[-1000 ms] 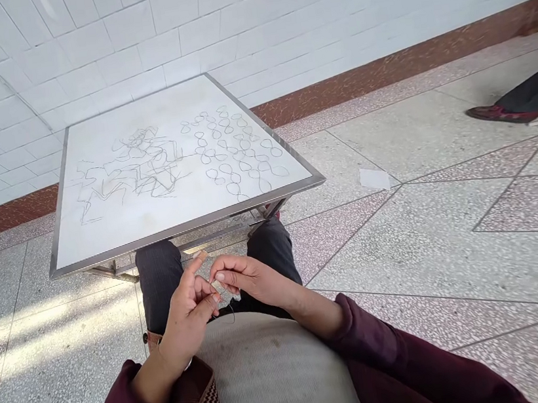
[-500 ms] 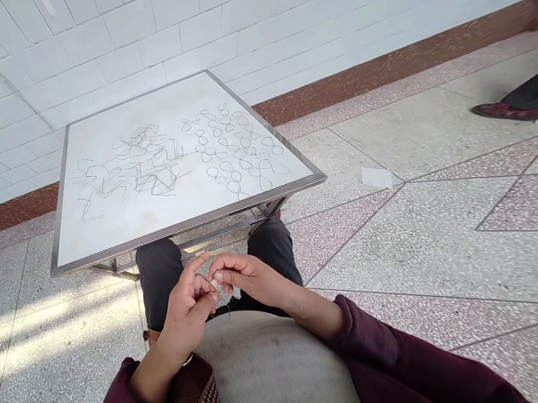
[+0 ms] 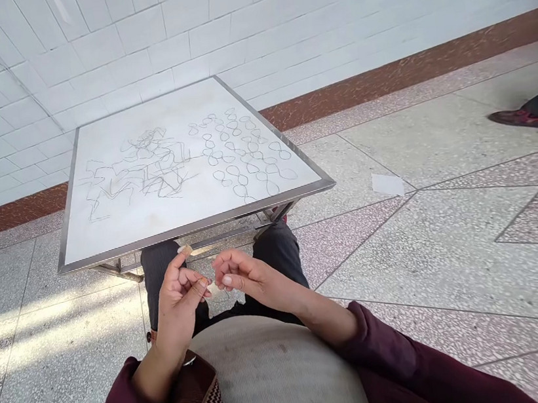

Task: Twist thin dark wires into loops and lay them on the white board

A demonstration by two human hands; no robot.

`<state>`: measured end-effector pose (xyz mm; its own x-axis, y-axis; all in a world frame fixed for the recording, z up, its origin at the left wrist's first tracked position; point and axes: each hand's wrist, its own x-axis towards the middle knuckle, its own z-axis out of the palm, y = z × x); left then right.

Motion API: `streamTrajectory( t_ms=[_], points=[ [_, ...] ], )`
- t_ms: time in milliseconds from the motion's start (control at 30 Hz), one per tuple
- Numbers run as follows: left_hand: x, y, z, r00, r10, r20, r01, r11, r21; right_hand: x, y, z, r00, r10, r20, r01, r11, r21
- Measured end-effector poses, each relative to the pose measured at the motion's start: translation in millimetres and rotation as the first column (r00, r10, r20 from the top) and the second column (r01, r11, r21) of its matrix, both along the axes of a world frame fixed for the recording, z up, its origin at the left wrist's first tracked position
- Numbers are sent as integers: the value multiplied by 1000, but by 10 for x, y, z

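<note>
My left hand (image 3: 177,299) and my right hand (image 3: 254,279) are raised close together over my lap, fingertips almost meeting. The left thumb and fingers pinch a small pale piece (image 3: 214,290), partly hidden by the fingers. A thin dark thread (image 3: 226,293) shows faintly just below the right fingertips. Those right fingertips are drawn together, and I cannot see anything held in them. A pale tip covers the end of my left index finger. Beyond my hands stands a white-topped table (image 3: 193,225) with a steel rim, bearing thin dark zigzag lines and rows of looped lines.
The table's steel legs stand over my dark trousered knees (image 3: 278,253). A white paper scrap (image 3: 388,184) lies on the speckled tile floor. At the far right is another person's red shoe (image 3: 526,119). White tiled wall with a brown skirting runs behind.
My hands have parted slightly, with the right fingertips drawn back from the pale piece. The view has tilted a little, and the other person's foot sits further right.
</note>
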<state>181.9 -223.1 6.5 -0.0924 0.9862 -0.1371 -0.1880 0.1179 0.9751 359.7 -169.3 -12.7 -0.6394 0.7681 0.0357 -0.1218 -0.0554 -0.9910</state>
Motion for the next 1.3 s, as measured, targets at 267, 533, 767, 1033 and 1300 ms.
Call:
streamTrajectory(
  t_ms=[267, 533, 767, 1033, 1300],
  points=[
    [73, 71, 22, 934, 239, 267, -222, 971, -93, -143, -64, 2, 997, 15, -79, -29, 982, -184],
    [108, 122, 42, 863, 332, 382, -272, 941, -203, -252, -67, -181, 985, -73, -158, 44, 983, -176],
    [104, 128, -13, 859, 318, 401, -265, 947, -182, -254, -63, -197, 998, -58, -24, 54, 988, -146],
    [126, 172, -78, 870, 332, 365, -306, 943, -129, -247, -76, -247, 996, -84, -42, 83, 996, -25],
    [161, 200, -44, 865, 361, 349, -349, 932, -99, -255, -80, -236, 988, -98, -116, 76, 981, -180]
  ],
)
